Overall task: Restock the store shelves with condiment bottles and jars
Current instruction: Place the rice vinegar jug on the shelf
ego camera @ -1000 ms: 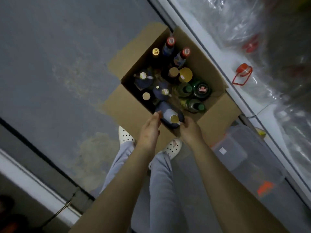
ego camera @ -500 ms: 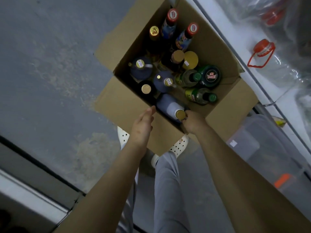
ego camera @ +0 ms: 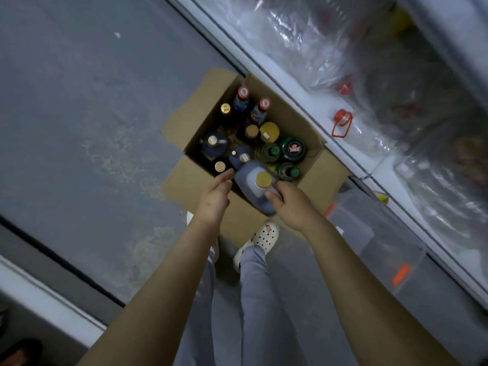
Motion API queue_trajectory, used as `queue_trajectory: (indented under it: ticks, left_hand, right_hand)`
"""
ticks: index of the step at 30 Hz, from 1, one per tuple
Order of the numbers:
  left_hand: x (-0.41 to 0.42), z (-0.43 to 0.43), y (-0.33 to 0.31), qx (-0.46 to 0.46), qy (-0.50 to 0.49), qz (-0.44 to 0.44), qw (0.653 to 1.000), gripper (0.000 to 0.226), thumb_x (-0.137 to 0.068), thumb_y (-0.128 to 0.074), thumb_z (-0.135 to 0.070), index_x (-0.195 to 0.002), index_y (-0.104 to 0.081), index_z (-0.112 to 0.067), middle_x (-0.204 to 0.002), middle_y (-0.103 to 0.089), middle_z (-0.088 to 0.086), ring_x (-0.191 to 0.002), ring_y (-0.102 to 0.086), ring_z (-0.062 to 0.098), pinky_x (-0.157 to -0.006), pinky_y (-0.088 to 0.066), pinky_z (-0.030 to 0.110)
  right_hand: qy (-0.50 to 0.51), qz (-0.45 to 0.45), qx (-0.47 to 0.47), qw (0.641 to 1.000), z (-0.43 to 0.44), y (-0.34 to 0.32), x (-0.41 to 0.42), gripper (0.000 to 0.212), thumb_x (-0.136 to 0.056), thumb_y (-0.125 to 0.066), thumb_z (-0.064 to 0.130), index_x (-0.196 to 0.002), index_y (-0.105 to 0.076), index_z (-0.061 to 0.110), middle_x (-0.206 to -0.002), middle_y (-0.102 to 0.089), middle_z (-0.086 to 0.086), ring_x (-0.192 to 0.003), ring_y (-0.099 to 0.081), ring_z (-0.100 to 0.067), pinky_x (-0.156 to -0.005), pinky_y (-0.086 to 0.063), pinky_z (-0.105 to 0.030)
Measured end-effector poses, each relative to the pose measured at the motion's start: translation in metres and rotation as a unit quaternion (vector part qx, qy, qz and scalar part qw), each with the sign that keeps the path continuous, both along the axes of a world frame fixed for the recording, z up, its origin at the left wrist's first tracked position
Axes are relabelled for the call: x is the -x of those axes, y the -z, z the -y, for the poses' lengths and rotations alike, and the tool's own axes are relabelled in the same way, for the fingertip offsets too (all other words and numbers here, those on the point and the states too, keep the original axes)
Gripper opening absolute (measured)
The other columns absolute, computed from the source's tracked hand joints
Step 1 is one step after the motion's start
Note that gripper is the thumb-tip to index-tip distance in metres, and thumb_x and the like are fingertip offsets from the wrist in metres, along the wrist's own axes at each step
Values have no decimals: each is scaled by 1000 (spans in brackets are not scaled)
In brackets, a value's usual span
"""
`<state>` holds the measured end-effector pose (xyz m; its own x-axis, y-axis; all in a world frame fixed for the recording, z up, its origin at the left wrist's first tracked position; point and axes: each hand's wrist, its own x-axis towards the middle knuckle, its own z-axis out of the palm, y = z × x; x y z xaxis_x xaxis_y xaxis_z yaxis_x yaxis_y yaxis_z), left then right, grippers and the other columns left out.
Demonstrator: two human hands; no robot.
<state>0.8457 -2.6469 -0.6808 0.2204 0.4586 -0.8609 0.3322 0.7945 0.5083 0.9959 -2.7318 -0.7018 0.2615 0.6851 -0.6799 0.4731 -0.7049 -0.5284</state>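
Since jug rose from box | R hand grips it | L hand beside

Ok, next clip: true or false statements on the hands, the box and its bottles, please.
1. The right hand grips the big gold-capped bottle near its neck. True.
2. The left hand is a closed fist. False: its fingers are straight, at that bottle's side.
3. The cardboard box stands on the shelf. False: it stands on the floor beside the shelf.
4. Two red-capped bottles stand at the box's far end. True.
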Motion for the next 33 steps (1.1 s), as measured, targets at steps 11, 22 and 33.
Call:
queue_trajectory:
  ticks: [11, 22, 33]
  left_hand:
    - [3, -56, -297, -113, 329, 174, 921, 108, -51, -68, -8, -144, -25, -44, -140, -44, -2, -126, -48, 25, -97, -50, 44]
    - [19, -79, -511, -310, 256, 329, 854, 97, -49, -87, -28, -134, -42, -40, -131, -60, -7, -118, -59, 14, -94, -52, 41]
    - [14, -70, -597, -257, 29, 481, 838, 98, -16, -96, -40, -104, -63, -15, -87, -74, 11, -74, -72, 26, -59, -58, 36]
  right_hand:
    - [199, -132, -219, 946, -30, -386, -4, 22, -71, -51, 22, -52, -43, 17, -53, -36, -1, -56, -38, -14, -57, -29, -31]
    - [252, -111, -482, 832, -49, -639, 19, 17, -57, -59, 29, -52, -51, 15, -54, -36, -9, -51, -33, -20, -50, -23, -31]
    - [178, -4, -497, 849, -22, -679, 34, 57, -74, -74, 46, -123, -47, 48, -125, -59, 17, -112, -59, -1, -87, -51, -23]
